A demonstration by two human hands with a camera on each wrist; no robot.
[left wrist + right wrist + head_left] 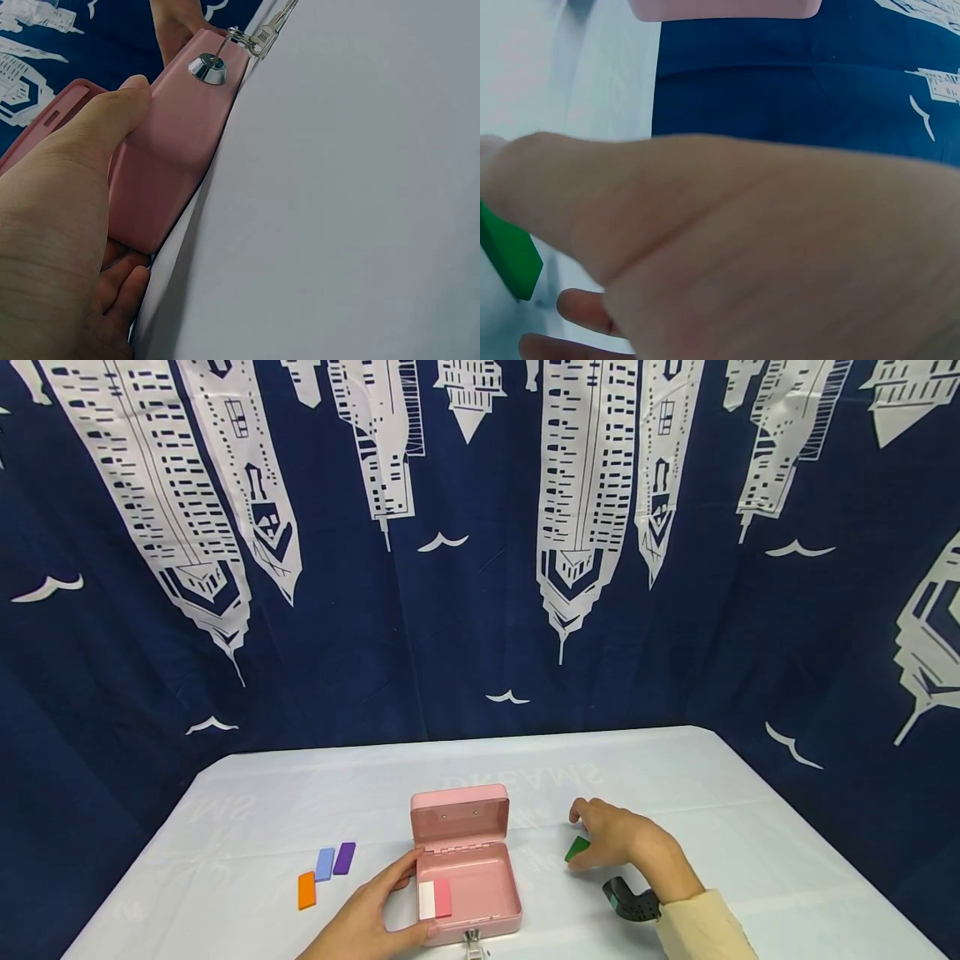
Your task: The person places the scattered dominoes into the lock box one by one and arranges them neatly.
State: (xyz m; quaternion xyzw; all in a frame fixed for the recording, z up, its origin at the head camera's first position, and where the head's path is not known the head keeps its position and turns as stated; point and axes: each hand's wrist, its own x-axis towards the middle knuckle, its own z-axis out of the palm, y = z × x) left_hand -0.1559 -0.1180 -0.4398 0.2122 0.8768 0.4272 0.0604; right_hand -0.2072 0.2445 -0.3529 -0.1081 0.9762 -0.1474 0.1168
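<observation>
A pink metal cash box [478,893] stands on the table with its lid [460,817] raised. White [427,901] and pink [442,897] flat blocks lie side by side at the left inside it. My left hand [378,906] grips the box's left side, thumb at the front corner, fingers along the far part of that side. To the right of the box, my right hand [618,837] reaches over a green block [577,848], its thumb right at the near edge and its other fingers spread beyond. In the right wrist view the thumb partly covers the green block [511,255].
Left of the box lie orange [307,891], light blue [324,865] and purple [344,858] blocks. Keys [262,37] hang from the box's front lock [208,69]. A dark patterned cloth [465,610] hangs behind the white table [300,785].
</observation>
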